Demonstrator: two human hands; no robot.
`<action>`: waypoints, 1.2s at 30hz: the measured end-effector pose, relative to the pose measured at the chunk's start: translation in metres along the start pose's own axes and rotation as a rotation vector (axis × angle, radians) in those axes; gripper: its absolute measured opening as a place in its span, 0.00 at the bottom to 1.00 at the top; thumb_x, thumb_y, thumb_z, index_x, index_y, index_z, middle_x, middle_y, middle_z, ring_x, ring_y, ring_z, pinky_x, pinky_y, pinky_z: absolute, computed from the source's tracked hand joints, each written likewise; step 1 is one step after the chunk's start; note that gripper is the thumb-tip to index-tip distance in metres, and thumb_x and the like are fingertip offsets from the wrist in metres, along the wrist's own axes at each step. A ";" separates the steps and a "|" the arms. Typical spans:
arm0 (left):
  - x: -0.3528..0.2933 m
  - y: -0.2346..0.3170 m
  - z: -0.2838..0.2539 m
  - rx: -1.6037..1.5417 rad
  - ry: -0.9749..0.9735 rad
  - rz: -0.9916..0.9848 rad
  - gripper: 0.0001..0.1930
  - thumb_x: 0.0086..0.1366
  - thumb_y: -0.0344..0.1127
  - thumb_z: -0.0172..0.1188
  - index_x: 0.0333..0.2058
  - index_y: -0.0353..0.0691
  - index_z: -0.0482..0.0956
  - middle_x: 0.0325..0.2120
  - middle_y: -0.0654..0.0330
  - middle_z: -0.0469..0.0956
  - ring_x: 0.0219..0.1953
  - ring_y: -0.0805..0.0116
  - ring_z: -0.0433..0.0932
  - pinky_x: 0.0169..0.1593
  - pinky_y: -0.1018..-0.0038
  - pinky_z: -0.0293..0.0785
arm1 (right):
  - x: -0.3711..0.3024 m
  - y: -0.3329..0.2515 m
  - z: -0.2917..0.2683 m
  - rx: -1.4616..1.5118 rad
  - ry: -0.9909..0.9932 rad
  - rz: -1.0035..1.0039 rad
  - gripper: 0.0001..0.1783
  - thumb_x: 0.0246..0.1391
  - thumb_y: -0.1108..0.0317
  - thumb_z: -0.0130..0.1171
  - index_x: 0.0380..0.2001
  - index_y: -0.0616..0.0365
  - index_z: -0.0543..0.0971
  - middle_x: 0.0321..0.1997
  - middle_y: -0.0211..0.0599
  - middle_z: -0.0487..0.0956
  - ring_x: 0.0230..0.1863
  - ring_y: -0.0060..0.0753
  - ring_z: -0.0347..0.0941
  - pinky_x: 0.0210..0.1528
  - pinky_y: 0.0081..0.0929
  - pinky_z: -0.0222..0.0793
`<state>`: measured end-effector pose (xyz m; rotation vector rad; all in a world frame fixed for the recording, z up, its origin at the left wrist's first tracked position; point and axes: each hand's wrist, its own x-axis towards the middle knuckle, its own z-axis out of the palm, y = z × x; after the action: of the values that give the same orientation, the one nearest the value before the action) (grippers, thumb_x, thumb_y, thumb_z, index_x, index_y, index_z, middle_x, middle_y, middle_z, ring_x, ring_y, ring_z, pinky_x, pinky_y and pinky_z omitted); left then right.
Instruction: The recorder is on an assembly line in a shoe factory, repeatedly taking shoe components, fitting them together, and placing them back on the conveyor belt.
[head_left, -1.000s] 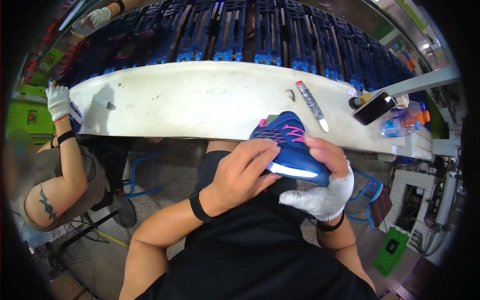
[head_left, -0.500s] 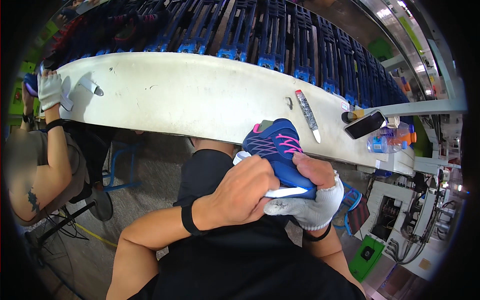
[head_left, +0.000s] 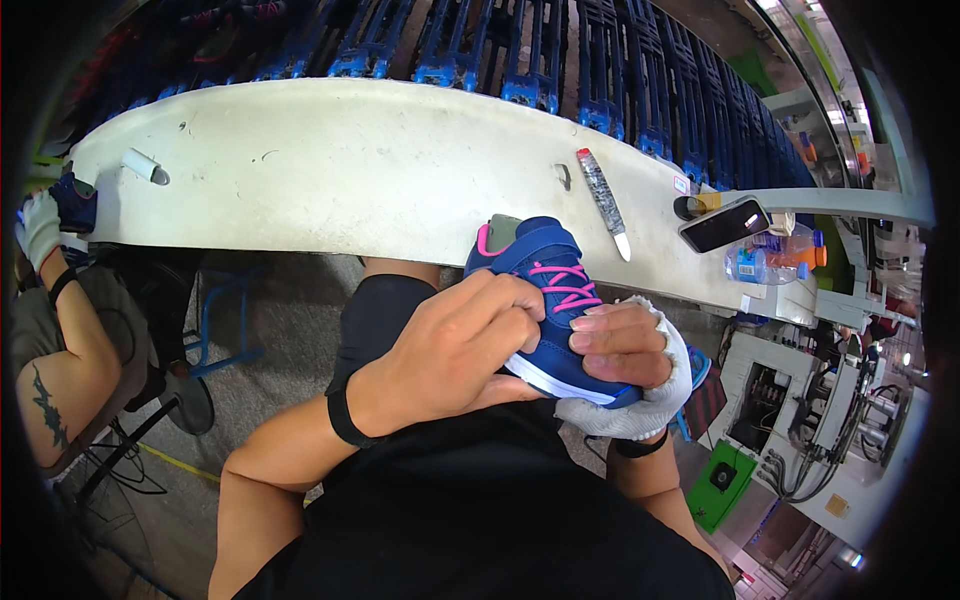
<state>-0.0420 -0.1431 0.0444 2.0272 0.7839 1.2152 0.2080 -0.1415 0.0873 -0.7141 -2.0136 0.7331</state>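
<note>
A navy sneaker (head_left: 557,345) with pink laces, a strap and a white sole is held in front of my body, just off the bench's near edge. My bare left hand (head_left: 455,345) grips its near-left side, fingers on the upper and thumb low by the sole. Around the toe end, my right hand (head_left: 630,365) is closed, its bare fingertips pressed on top of the upper. A white glove with cut-off fingertips covers the rest of that hand. The shoe's far side and underside are hidden.
Beyond the white bench (head_left: 330,160) runs a blue slatted conveyor (head_left: 530,70). On the bench lie a wrapped knife-like tool (head_left: 604,200), a phone (head_left: 725,224), plastic bottles (head_left: 765,262) and a small white tube (head_left: 145,165). At far left, a co-worker's gloved hand (head_left: 40,228) holds a dark shoe.
The sneaker has turned so its laces face up more. My left hand has shifted from the sole edge near the toe to the shoe's side. My right fingers now lie over the toe.
</note>
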 end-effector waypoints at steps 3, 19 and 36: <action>-0.003 -0.006 0.009 -0.053 0.061 0.005 0.25 0.52 0.46 0.83 0.37 0.40 0.76 0.46 0.55 0.80 0.43 0.53 0.82 0.45 0.64 0.81 | 0.000 0.006 0.000 0.016 -0.019 -0.033 0.33 0.40 0.55 0.93 0.46 0.51 0.83 0.48 0.38 0.90 0.51 0.45 0.89 0.52 0.43 0.84; 0.031 0.002 -0.111 0.327 -0.177 0.174 0.41 0.52 0.47 0.86 0.61 0.34 0.79 0.53 0.46 0.87 0.54 0.42 0.88 0.59 0.54 0.84 | -0.012 0.089 0.036 0.449 0.542 0.762 0.23 0.81 0.55 0.51 0.53 0.65 0.85 0.50 0.43 0.88 0.54 0.34 0.84 0.65 0.36 0.77; 0.106 -0.018 -0.126 0.303 -0.325 -0.333 0.43 0.47 0.48 0.88 0.57 0.29 0.79 0.39 0.36 0.89 0.45 0.33 0.89 0.51 0.52 0.85 | 0.098 0.080 0.085 1.124 0.718 0.110 0.30 0.73 0.50 0.64 0.65 0.57 0.69 0.57 0.38 0.73 0.59 0.38 0.74 0.63 0.41 0.76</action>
<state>-0.1171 -0.0248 0.1319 2.1458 1.1364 0.5896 0.1062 -0.0384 0.0416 -0.3080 -0.7083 1.2669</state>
